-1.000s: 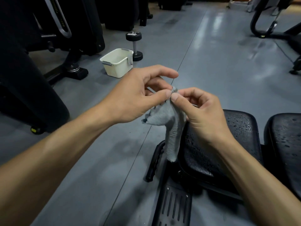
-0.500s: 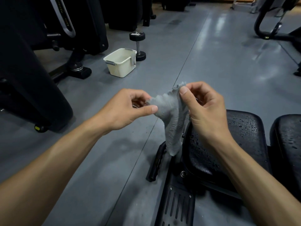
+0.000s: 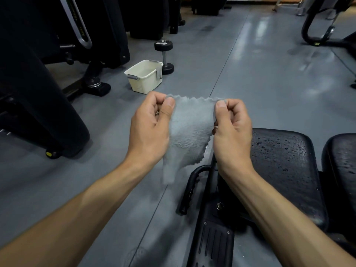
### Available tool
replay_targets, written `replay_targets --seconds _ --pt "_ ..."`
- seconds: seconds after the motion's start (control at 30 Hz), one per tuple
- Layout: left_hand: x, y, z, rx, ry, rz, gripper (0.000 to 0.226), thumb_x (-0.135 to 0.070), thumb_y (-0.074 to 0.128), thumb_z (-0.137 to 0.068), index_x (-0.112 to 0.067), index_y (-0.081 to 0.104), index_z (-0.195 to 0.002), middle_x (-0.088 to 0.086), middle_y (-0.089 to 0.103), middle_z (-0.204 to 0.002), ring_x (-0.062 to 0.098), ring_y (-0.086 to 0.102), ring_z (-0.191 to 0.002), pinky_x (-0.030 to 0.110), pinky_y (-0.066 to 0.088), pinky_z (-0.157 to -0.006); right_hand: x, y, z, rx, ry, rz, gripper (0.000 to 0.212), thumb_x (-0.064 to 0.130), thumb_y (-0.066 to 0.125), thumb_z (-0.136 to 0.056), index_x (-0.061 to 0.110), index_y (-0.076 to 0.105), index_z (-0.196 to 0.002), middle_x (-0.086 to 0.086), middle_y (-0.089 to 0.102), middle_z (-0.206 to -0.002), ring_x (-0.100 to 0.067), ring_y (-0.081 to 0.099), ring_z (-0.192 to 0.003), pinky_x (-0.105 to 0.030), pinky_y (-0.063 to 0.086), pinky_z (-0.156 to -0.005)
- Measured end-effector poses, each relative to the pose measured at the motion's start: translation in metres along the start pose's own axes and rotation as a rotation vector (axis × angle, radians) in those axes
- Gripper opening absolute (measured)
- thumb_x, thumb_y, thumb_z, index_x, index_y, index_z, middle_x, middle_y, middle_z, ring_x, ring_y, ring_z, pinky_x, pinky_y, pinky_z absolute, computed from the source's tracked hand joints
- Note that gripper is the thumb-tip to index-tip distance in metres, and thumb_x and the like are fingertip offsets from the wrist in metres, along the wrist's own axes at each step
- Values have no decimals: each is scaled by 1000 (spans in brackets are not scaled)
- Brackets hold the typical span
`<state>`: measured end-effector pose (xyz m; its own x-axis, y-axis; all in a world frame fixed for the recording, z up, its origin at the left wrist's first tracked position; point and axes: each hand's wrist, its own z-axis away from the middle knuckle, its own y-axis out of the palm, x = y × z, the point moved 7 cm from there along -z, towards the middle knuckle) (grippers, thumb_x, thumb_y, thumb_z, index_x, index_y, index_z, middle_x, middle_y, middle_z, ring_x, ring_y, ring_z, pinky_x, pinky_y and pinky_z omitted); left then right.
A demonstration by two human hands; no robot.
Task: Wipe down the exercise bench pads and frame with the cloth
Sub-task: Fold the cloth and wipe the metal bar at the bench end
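Note:
A grey cloth hangs spread between my two hands, above the floor just left of the bench. My left hand pinches its upper left corner between thumb and curled fingers. My right hand pinches the upper right corner the same way. The black bench seat pad lies below and right of my right hand, dotted with water drops. A second black pad sits at the far right, also wet. The bench's black frame and a curved handle show below the cloth.
A cream plastic bucket stands on the grey floor ahead, with an upright dumbbell just behind it. Dark gym machines fill the left side. Another machine's base is at the far right.
My hands have moved apart and lowered a little, pulling the bunched cloth open into a flat sheet stretched between them.

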<state>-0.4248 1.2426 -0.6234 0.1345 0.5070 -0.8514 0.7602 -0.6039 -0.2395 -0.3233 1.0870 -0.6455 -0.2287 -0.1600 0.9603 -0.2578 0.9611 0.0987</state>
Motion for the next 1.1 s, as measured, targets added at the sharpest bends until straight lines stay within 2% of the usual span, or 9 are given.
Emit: replay_targets --seconds 0.17,0.27,0.37,0.5,0.6,0.73,0.87,0.97,1.1 --pt "4 7 1 226 -111 171 22 -28 53 -106 -12 55 -91 -14 51 -63 4 46 -57 17 42 -57 12 5 -6 162 -85 -30 14 21 53 -106 15 57 -94 9 48 -69 -5 40 -61 -24 36 -57" --pt "20 10 2 477 -268 311 47 -52 58 -88 -13 56 -115 3 67 -98 16 66 -92 29 52 -86 20 17 -4 484 -109 -29 6 8 58 -102 8 61 -97 10 54 -71 0 46 -62 -14 39 -57" --pt "17 20 7 730 -255 243 66 -46 64 -87 -19 46 -145 1 63 -137 16 57 -132 37 43 -111 18 24 4 721 -68 -11 4 7 60 -100 4 63 -99 -7 53 -73 -6 48 -63 -16 43 -56" --pt "-4 30 7 935 -98 -25 30 -27 70 -96 -15 64 -123 -6 71 -116 10 64 -117 28 49 -102 14 24 6 799 -30 1 4 8 65 -96 5 66 -94 -8 57 -71 -6 52 -61 -16 44 -56" --pt "-6 26 0 926 -59 -178 29 -38 77 -91 -11 71 -100 11 73 -97 23 68 -90 50 54 -89 4 22 8 740 88 -69 4 7 65 -96 3 63 -96 -7 63 -68 -11 58 -55 -23 52 -53" --pt "-21 12 -9 850 -13 -189 36 -40 76 -88 -6 68 -82 5 59 -72 12 50 -66 32 40 -59 -13 25 23 762 200 -177 18 26 62 -98 11 56 -107 6 62 -70 -9 57 -65 -30 53 -72" --pt "-40 -13 -26 639 49 -146 34 -33 73 -92 0 67 -86 3 58 -73 8 51 -65 22 40 -56 -37 39 54 912 178 -30 27 16 80 -85 16 61 -104 2 62 -83 -10 57 -77 -27 48 -79" --pt "-37 -30 -35 499 17 -97 35 -31 71 -92 2 63 -85 -1 59 -73 5 54 -65 18 44 -58 -56 38 61 839 151 84 20 18 84 -83 19 67 -94 5 63 -92 -5 59 -83 -26 50 -83" --pt "-28 -38 -27 487 -74 -38 39 -30 69 -92 7 61 -88 2 61 -74 9 58 -66 20 48 -59 -75 35 61 785 210 137 35 29 86 -80 19 67 -107 8 66 -112 -6 63 -108 -39 52 -101"
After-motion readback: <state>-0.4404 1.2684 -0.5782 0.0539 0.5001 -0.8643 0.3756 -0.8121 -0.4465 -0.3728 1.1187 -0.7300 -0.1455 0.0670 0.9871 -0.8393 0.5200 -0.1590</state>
